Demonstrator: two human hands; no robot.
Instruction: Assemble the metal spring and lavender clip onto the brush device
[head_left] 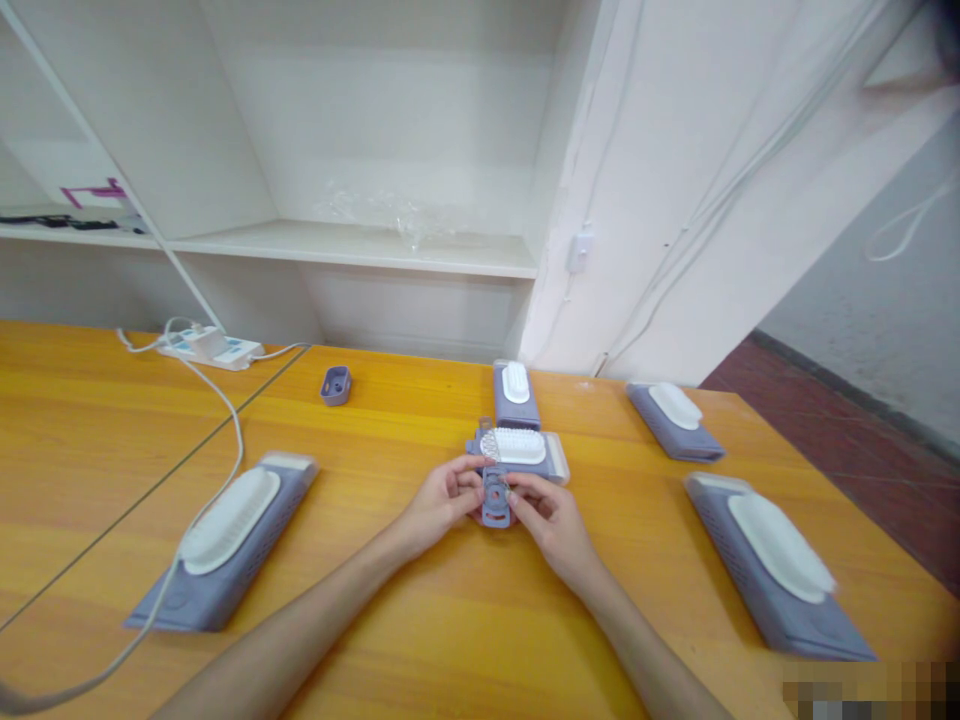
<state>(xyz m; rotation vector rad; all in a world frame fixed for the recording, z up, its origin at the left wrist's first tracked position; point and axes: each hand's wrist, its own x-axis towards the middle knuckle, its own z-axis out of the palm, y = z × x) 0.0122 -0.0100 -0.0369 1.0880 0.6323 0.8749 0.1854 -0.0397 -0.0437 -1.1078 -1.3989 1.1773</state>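
Note:
My left hand (pixel 444 508) and my right hand (pixel 553 522) meet near the middle of the table. Between their fingertips is a small purple-grey plastic part (pixel 495 515) with a round ring and a slot at its near end. Both hands are closed, gripping it from either side. Just beyond lies a purple-grey device (pixel 553 470) with a white oval bristled pad (pixel 521 446) facing up and a clear end. The held part overlaps its near edge, and I cannot tell whether the two are joined.
Similar devices with white pads lie at left (pixel 240 560), behind (pixel 517 412), far right (pixel 686 440) and near right (pixel 780 610). A purple-grey cup-like piece (pixel 337 386) stands at the back. A white cable (pixel 238 430) from a power strip (pixel 214 348) crosses the left device.

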